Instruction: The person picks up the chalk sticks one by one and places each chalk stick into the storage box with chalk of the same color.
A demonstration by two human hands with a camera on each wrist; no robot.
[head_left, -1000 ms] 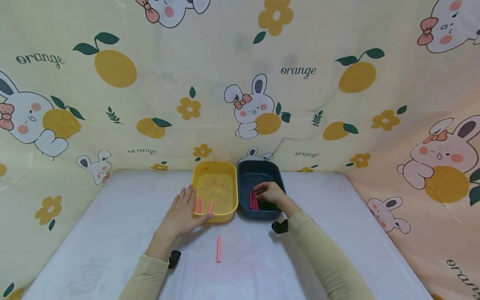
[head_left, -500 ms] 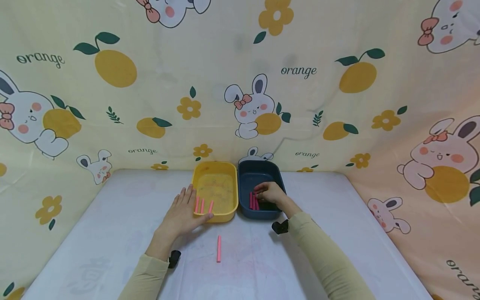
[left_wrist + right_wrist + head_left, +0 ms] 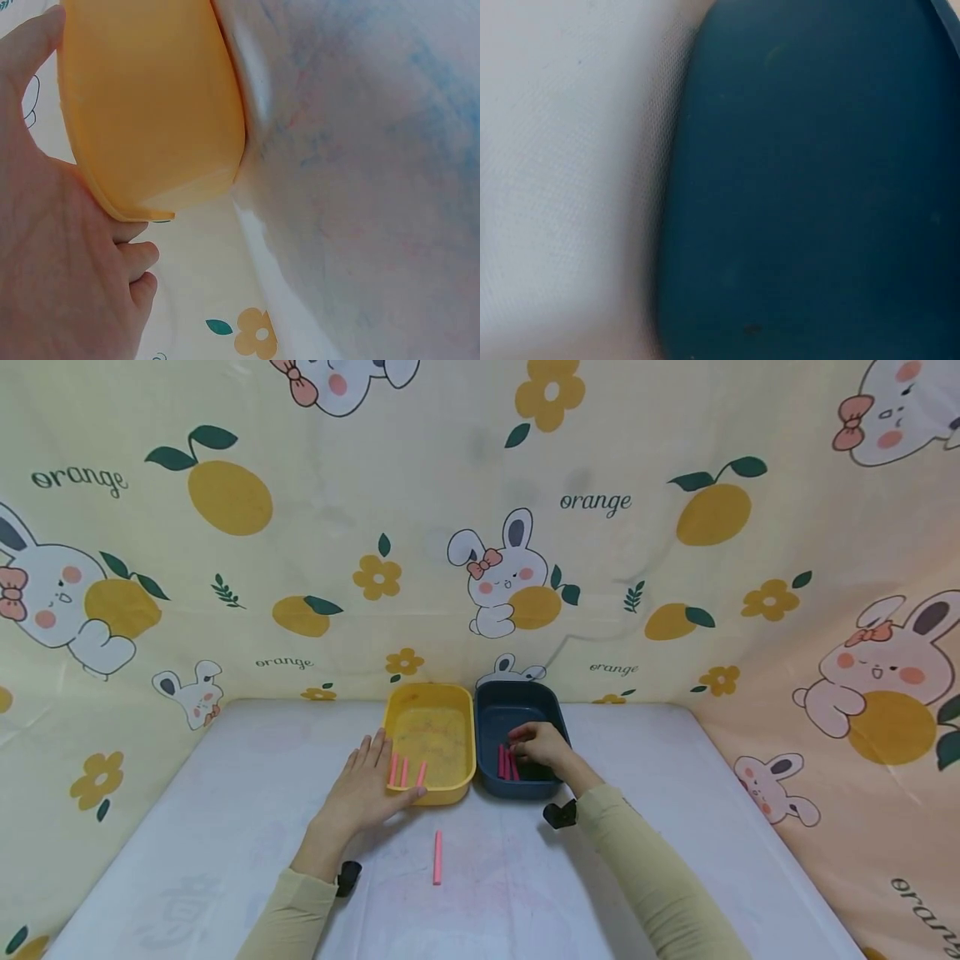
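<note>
In the head view a yellow box (image 3: 444,794) stands beside a dark blue box (image 3: 510,789). My left hand (image 3: 367,789) rests at the yellow box's near left corner, fingers straight along its side and thumb on the front rim. The right hand (image 3: 543,747) reaches into the blue box, pinching the upper end of a tilted dark pink chalk stick (image 3: 513,767). Beside that stick stand other dark pink chalk sticks (image 3: 502,762). The right wrist view has only the blue box's outer wall (image 3: 810,187) and tabletop; the hand is hidden there.
Light pink chalk sticks (image 3: 405,772) lean inside the yellow box at its near end. Another light pink chalk stick (image 3: 438,858) lies on the white table (image 3: 247,827) in front of the boxes. A patterned cloth (image 3: 435,527) hangs behind them.
The rightmost dark pink chalk stick leans a little more, and a gap shows between it and the others. The left hand has stayed in place.
</note>
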